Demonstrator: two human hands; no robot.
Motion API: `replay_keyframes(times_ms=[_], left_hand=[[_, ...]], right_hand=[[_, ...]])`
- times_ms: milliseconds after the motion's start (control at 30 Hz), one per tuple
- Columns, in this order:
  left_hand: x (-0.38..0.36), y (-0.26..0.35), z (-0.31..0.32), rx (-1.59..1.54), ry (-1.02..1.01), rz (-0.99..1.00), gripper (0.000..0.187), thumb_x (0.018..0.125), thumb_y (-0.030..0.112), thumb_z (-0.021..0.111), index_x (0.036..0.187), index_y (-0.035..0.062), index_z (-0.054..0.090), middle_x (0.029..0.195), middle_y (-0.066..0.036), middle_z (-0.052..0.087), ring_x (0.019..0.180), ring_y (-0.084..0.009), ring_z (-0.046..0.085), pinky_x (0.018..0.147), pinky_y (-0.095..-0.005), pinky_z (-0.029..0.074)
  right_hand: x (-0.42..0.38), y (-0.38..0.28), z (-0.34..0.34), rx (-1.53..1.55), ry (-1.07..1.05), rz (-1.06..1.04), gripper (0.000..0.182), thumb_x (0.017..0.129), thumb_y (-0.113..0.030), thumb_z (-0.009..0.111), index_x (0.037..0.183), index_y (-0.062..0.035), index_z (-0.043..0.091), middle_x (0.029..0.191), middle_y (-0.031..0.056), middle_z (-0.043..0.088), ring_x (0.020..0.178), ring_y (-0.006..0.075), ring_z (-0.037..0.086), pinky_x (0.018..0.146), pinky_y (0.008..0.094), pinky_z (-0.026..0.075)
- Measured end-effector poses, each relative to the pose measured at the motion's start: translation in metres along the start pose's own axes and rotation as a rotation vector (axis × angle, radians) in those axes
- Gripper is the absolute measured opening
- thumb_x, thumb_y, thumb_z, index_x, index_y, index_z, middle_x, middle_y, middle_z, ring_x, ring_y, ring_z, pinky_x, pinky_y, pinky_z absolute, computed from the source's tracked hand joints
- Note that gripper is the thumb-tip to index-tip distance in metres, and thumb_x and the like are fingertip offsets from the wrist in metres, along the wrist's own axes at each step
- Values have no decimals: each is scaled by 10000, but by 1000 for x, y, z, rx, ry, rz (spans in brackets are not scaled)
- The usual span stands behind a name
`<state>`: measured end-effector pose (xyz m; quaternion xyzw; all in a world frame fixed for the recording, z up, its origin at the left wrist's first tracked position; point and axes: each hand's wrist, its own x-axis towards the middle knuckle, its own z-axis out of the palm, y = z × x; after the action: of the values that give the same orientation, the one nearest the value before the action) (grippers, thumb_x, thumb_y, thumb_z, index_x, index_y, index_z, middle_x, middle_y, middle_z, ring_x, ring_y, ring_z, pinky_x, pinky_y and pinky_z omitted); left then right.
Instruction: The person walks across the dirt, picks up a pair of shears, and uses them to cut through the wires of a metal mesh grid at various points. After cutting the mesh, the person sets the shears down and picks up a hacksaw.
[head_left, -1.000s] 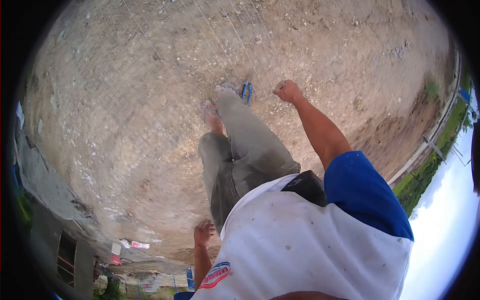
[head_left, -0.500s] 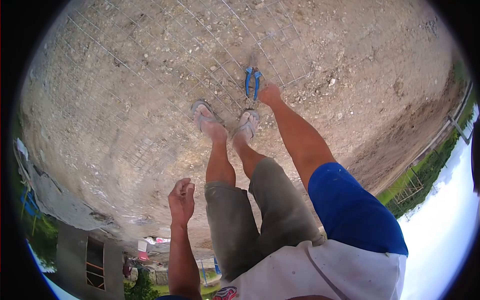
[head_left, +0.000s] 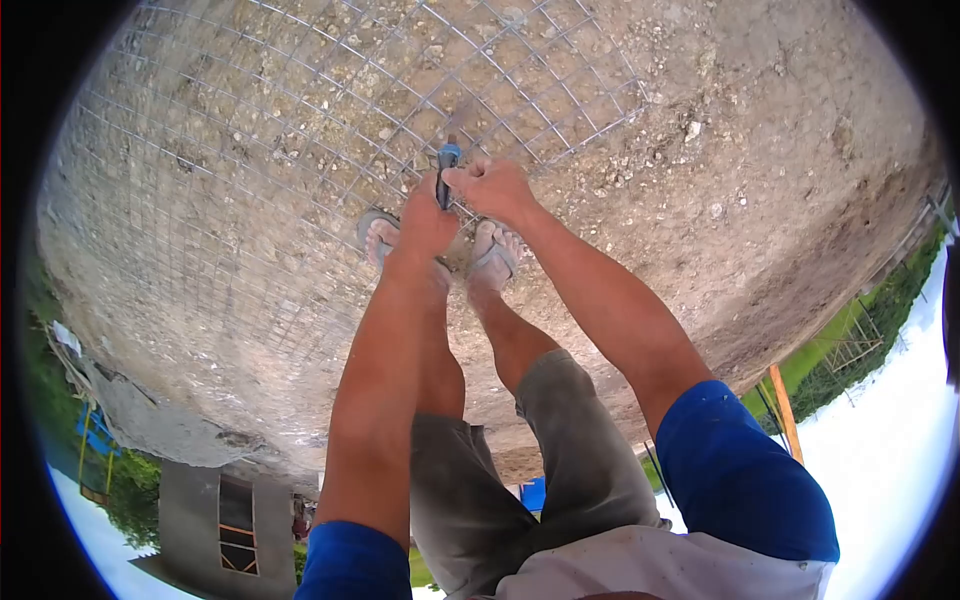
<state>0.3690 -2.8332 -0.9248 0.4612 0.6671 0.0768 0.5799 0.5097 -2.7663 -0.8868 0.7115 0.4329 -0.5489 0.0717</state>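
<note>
Pliers (head_left: pixel 447 168) with blue-and-black handles are in front of my feet, jaws pointing away from me toward the wire mesh (head_left: pixel 480 70). Their handles look pressed together. My left hand (head_left: pixel 430 218) is closed around the handles from the left. From the right, my right hand (head_left: pixel 494 188) is closed with its thumb and curled fingers against the same handles. Part of the grip is hidden by the fingers. Whether the jaws bite on a wire is too small to tell.
Welded wire mesh lies over stony, dusty ground (head_left: pixel 720 190), its edge ending right of my hands. My feet in flip-flops (head_left: pixel 493 250) stand just behind the pliers. A grey building (head_left: pixel 190 520) and a wooden post (head_left: pixel 786 412) appear at the edges.
My left hand has come up from low at the left to the pliers. My right hand has moved left onto them. The pliers have shifted left, and their spread handles have closed together.
</note>
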Motion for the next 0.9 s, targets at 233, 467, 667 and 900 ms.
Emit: replay_keyframes(times_ms=[233, 467, 667, 900], left_hand=[[2, 6, -61, -39, -323, -87, 451, 716, 46, 548, 1166, 67, 530, 920, -123, 580, 824, -227, 553, 781, -311, 442], [20, -13, -53, -85, -384, -100, 620, 751, 55, 577, 1350, 68, 422, 1047, -39, 591, 845, -148, 531, 808, -257, 439], [37, 0, -50, 65, -383, 1, 594, 758, 35, 562, 1337, 36, 431, 1074, -89, 601, 944, -183, 539, 884, -247, 405], [31, -6, -34, 158, -150, 160, 494, 754, 46, 572, 1243, 17, 508, 1186, -214, 553, 1114, -327, 535, 968, -328, 404]], right_hand=[[52, 76, -76, -817, 200, -193, 632, 834, -333, 537, 1373, -43, 381, 1405, 177, 407, 1286, 321, 405, 1073, 408, 314], [87, 84, -72, -834, 83, -195, 605, 795, -242, 536, 1357, -63, 403, 1354, 170, 473, 1301, 311, 395, 1077, 413, 316], [91, 116, -66, -790, 302, -571, 546, 777, -237, 515, 1235, 56, 467, 1074, 249, 608, 991, 370, 586, 1047, 385, 365], [62, 79, -75, -648, 184, -360, 564, 748, -179, 540, 1266, 28, 456, 1107, 268, 592, 1025, 389, 573, 1040, 391, 373]])
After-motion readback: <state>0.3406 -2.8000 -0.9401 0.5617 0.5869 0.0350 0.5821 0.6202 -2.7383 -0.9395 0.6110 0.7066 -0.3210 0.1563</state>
